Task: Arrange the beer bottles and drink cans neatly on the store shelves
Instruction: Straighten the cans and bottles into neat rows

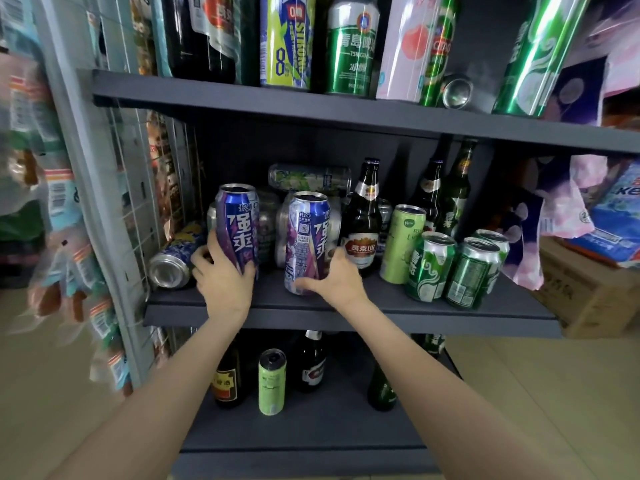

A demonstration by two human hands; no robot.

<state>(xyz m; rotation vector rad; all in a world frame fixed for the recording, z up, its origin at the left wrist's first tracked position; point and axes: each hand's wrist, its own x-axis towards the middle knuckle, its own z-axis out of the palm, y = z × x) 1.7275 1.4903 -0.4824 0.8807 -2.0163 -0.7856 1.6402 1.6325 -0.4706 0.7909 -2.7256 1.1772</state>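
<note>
**While both hands grip tall cans on the middle shelf**

While the left hand (pixel 225 275) wraps a tall blue-purple aluminium can (pixel 238 226), the right hand (pixel 337 276) clasps a matching silver-purple can (pixel 307 242). Both stand upright near the dark grey metal shelf (pixel 346 308) front edge, bare shelf between them

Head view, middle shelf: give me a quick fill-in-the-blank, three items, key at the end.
1. The left hand grips a tall ____ RIO can.
2. The blue can at the left end of the middle shelf lies on its ____.
3. The right hand holds the second RIO can just left of a brown beer ____.

Missing words: purple; side; bottle
</note>
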